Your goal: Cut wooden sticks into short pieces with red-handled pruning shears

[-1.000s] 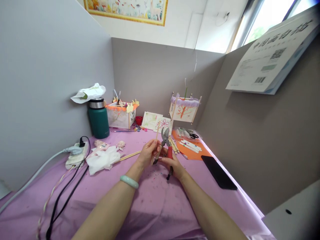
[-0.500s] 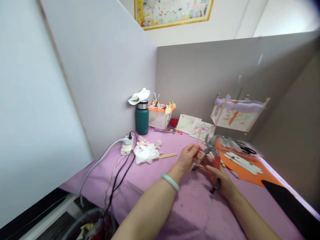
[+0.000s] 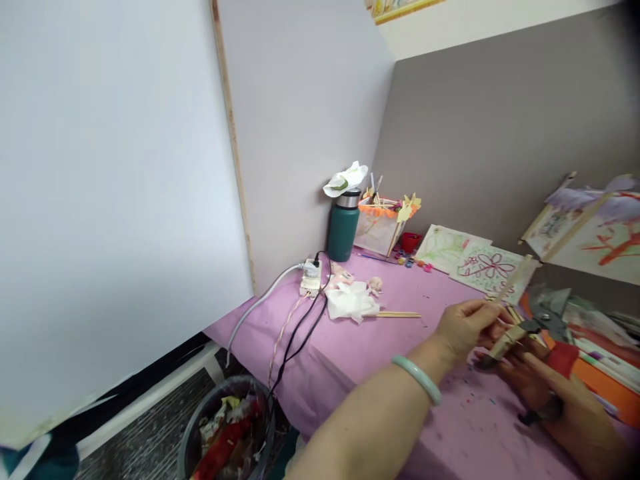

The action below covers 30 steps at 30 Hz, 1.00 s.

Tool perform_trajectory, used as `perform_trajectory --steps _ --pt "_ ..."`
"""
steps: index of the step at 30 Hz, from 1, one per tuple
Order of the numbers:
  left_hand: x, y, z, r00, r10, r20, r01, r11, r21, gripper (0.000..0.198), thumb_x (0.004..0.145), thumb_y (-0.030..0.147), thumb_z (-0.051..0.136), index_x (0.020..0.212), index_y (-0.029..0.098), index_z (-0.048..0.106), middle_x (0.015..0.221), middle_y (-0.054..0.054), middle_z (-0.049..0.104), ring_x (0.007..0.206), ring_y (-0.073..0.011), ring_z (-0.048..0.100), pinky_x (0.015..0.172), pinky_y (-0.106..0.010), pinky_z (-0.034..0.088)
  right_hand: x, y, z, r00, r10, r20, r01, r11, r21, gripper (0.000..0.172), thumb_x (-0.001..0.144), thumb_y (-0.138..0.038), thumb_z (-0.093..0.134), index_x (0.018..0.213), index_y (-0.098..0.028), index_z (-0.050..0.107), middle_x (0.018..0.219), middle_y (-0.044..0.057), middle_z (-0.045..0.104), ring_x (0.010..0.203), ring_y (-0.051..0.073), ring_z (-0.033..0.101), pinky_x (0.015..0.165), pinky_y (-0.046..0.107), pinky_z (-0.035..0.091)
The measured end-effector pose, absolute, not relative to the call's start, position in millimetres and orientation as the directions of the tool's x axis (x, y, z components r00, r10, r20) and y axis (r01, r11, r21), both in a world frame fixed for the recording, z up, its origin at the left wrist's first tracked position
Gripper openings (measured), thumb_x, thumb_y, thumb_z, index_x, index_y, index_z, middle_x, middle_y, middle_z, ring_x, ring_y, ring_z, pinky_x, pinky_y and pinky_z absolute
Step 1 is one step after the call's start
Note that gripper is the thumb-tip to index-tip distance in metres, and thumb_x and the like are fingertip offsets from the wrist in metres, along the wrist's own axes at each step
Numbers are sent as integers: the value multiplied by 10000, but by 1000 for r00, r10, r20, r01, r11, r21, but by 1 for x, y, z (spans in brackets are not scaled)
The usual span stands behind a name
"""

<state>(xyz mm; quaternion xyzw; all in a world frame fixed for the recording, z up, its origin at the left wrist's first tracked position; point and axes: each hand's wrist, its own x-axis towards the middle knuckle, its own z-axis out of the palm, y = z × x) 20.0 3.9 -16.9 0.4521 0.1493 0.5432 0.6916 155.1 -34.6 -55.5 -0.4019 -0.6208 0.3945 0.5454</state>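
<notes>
I have the left hand (image 3: 467, 325) pinched on a thin wooden stick (image 3: 516, 277), which slants up past the fingertips, and the right hand (image 3: 570, 407) closed around the red-handled pruning shears (image 3: 547, 319) just beside it. Blur keeps me from telling whether the blades touch the stick. Over the last second my view has swung left and down, pushing both hands toward the right edge of the picture; their grips look unchanged, so I judge the work between them no further on. Beyond the left hand, on the purple-covered surface (image 3: 385, 347), lie the drawn cards (image 3: 493, 265); left of it are two loose sticks (image 3: 400, 314) and a crumpled tissue (image 3: 353, 302), with the green bottle (image 3: 343, 233) farther back. Well left and below, a waste bin (image 3: 189, 427) has come into view, while the black phone-like slab has dropped out.
</notes>
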Motion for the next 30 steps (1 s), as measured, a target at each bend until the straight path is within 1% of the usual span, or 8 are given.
perform_trajectory --steps 3,6,9,12,16,19,25,30 --pt "18 -1 -10 346 903 253 -573 -10 819 461 617 589 613 707 140 551 485 48 459 403 -72 420 443 -221 330 152 -35 -53 -13 961 277 -71 275 -959 316 765 -385 595 1070 -302 592 1179 70 580 1049 267 580 811 364 539" --pt "17 -5 -6 339 900 275 -557 -44 829 466 630 593 624 706 139 549 472 57 452 384 -53 375 411 -199 257 153 -41 -43 -14 977 214 -143 210 -967 392 729 -345 648 1101 -271 550 1092 57 600 998 251 591 830 395 519" --pt "18 -2 -9 351 880 319 -585 -59 809 412 690 542 628 743 139 561 449 83 399 362 -26 248 390 -199 138 165 -50 -24 -45 971 233 -37 232 -972 484 718 -348 669 1158 -234 504 1068 67 590 988 253 578 848 435 501" --pt "20 3 -14 381 857 347 -600 -56 798 383 736 516 612 794 141 565 487 78 403 383 -25 221 399 -204 108 185 -65 1 -110 954 278 217 296 -930 477 731 -354 657 1156 -197 507 1103 86 577 1017 261 556 869 438 476" --pt "21 0 -15 400 842 363 -591 -67 804 338 784 460 593 865 132 575 526 70 396 415 -29 233 418 -204 109 206 -91 35 -197 933 301 617 357 -701 486 728 -324 633 1178 -183 518 1109 91 587 1034 275 541 899 437 424" --pt "21 -4 -11 400 840 366 -579 -79 812 329 797 431 588 925 127 579 528 73 381 419 -32 223 422 -206 110 211 -103 52 -235 921 309 784 368 -500 556 714 -306 620 1238 -189 476 1174 101 560 1072 283 514 897 424 404" --pt "25 -5 -11 379 850 366 -573 -95 814 318 772 453 609 787 143 542 495 78 354 423 -38 217 427 -209 106 202 -104 66 -306 904 298 919 362 -156 590 661 -257 634 1227 -205 476 1172 115 531 1065 282 494 842 390 403" --pt "26 -4 -13 372 859 351 -576 -83 813 336 740 459 637 731 145 516 480 82 343 420 -39 209 431 -217 105 194 -105 80 -330 907 261 935 353 -46 617 653 -219 620 1251 -203 468 1169 132 520 1078 296 474 842 388 391"
